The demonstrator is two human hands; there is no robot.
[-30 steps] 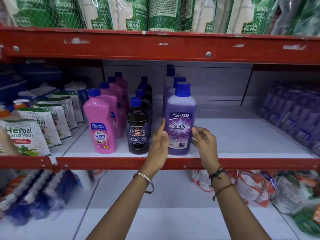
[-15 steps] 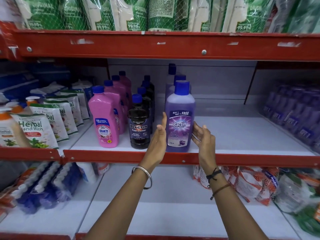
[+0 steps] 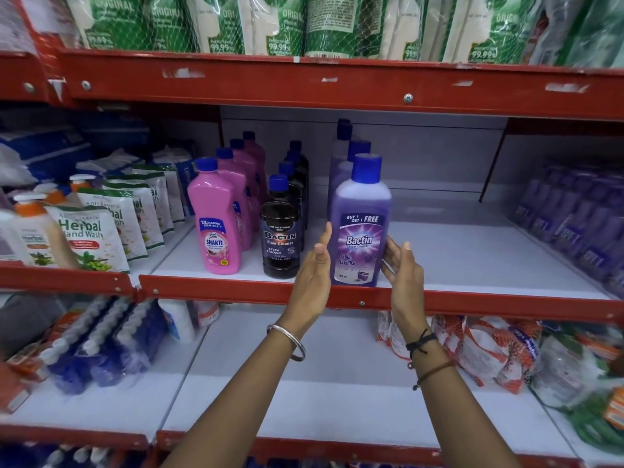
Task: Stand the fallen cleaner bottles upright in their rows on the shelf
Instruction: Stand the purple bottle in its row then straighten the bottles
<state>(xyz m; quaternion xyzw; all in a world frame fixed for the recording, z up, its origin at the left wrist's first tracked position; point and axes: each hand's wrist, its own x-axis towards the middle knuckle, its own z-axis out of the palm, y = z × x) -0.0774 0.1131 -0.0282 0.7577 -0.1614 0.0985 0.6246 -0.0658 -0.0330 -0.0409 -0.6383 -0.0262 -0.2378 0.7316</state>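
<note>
A purple Bactin floor cleaner bottle point(image 3: 360, 228) with a blue cap stands upright at the front of its row on the white shelf point(image 3: 456, 261). More purple bottles stand behind it. My left hand point(image 3: 314, 268) is flat and open just left of the bottle, a small gap away. My right hand point(image 3: 403, 268) is open at the bottle's right side, fingertips close to or grazing the label. To the left stand a row of black Bactin bottles point(image 3: 282, 241) and a row of pink Shakti bottles point(image 3: 216, 221), all upright.
Herbal hand wash pouches point(image 3: 91, 238) fill the shelf section at left. Blurred purple bottles point(image 3: 580, 224) line the right side. A red shelf rail point(image 3: 236, 292) runs along the front. Green and white packs point(image 3: 270, 25) hang above. Packaged goods lie on the lower shelf.
Both hands have let go of the purple bottle and opened, drawing slightly away from its sides. The bottle stays upright at the shelf front.
</note>
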